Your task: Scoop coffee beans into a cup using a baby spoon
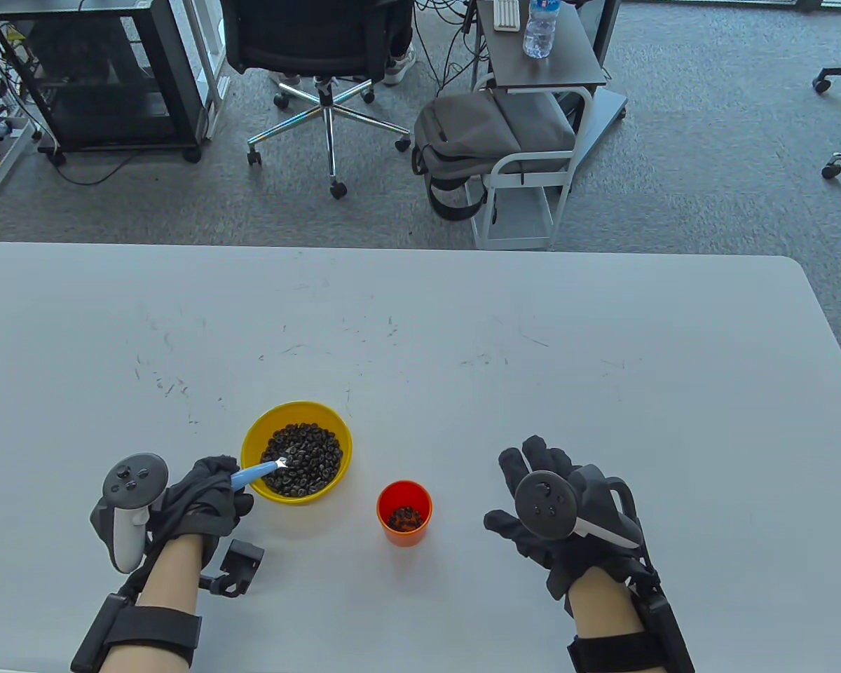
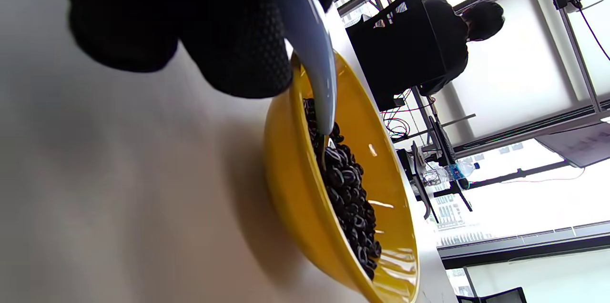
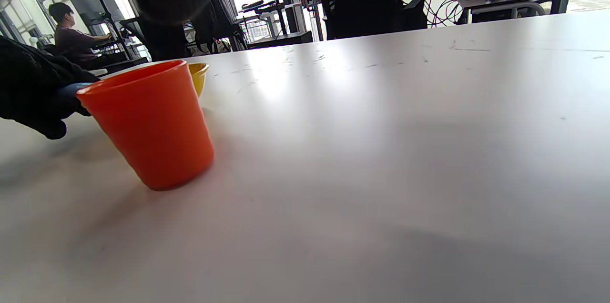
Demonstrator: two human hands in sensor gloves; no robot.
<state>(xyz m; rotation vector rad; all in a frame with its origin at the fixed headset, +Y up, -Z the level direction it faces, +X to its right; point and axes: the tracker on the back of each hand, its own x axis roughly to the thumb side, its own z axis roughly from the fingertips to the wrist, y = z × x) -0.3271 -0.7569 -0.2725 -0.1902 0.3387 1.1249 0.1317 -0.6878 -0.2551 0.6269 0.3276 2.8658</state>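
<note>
Spoon (image 1: 258,474), blue-handled, grasped by left hand (image 1: 207,494) at lower left, tip dug into beans (image 1: 303,460) inside yellow bowl (image 1: 254,436). Orange cup (image 1: 405,512) lower centre, few beans inside. Right hand (image 1: 568,508) lower right, fingers spread, grasping nothing.

Left hand (image 1: 207,494) low at the near left of the table, fingers curled together around the blue handle of a spoon (image 1: 256,475), knuckles turned to the right. Tracker strapped on the back, pointing up and left. Bare forearm behind it, with a black band near the elbow. In the left wrist view, two gloved fingertips (image 2: 243,50) closed on the handle from above.

Right hand (image 1: 561,508) well apart on the right, palm down, fingers spread and loose, holding nothing. Thumb stretched out to the left. Tracker on the back, black strap over the wrist.
</note>
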